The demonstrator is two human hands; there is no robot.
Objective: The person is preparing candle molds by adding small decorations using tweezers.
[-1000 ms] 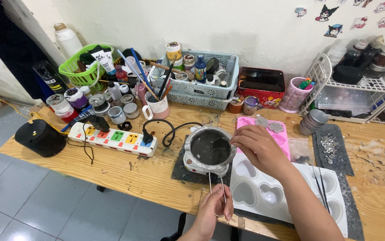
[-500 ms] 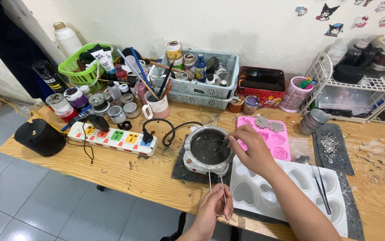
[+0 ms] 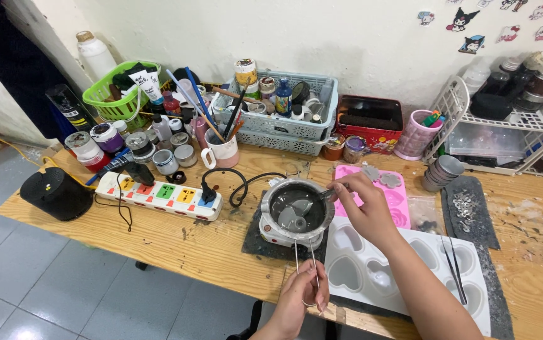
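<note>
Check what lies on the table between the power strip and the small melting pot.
In the head view, a black plug and its looping cord lie between the power strip and the melting pot.

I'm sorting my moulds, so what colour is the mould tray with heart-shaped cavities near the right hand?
White; the heart mould tray shows best in the head view.

Landmark: the blue-grey basket (image 3: 284, 126) at the back of the bench.
Red tin (image 3: 368, 123): right beside the basket's right end, boxy, printed red front.
White tube (image 3: 146, 85): left of the basket, in the green basket (image 3: 117, 101), dark-printed label.
Jars (image 3: 95, 143): further left, round labelled lids.
Stickers (image 3: 460, 19): on the wall, up right of the basket, cartoon shapes.
</note>
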